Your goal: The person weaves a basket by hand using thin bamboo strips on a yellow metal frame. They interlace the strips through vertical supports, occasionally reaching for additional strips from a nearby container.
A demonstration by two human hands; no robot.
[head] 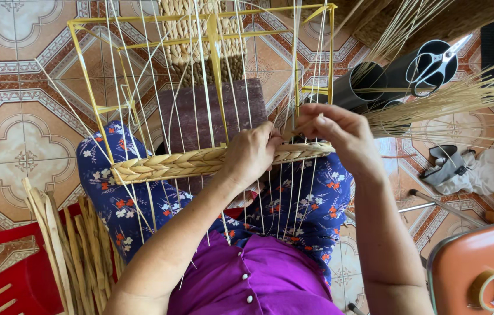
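Patterned floor tiles [19, 134] in cream, orange and brown fill the upper left of the frame, and over them sits a person with blue floral trousers [311, 204] and a purple buttoned top [264, 280], knees drawn up under the work. Across the middle of the frame runs a braided straw band [171, 165], pale and plaited, lying crosswise over the lap on a yellow frame [212, 23] strung with thin upright strands [194, 87]. The left hand [251, 154], dead centre, is curled down over the braid, fingers wrapped on its top edge and pressing it. Just to the right of it, the right hand [340, 134] is pinched nearly closed, fingertips gathered on a strand at the braid's right end beside the frame's corner post; whether it grips one strand or several I cannot tell. The two hands sit close, almost touching.

Up in the top right, dark tubes [369, 81] lie on the floor with a pair of scissors [437, 67] resting across one of them, and a spray of loose reeds [457, 96] fans out toward the right edge. At lower left, a bundle of flat dried leaves [77, 251] leans beside the knee over a red surface [19, 280]. In the bottom right corner, a roll of tape [492, 290] sits on an orange chair seat [480, 251].
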